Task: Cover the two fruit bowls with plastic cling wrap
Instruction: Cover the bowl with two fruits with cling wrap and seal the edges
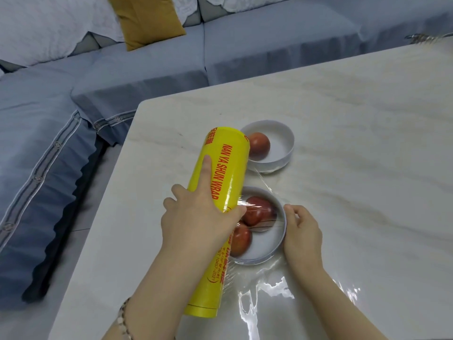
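Slack film point(269, 288) lies on the table point(343, 143), drawn over the near bowl point(283, 224). Left hand point(198, 222) grips the roll point(220, 163); right hand point(304, 231) pinches film at the rim. Far bowl point(289, 141) stands uncovered. Next step, likely: tension, tear, seal edges.

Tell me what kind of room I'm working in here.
Most likely a home living room: a blue-grey sofa with a mustard cushion runs along two sides of a marble-look table, which looks like a coffee table.
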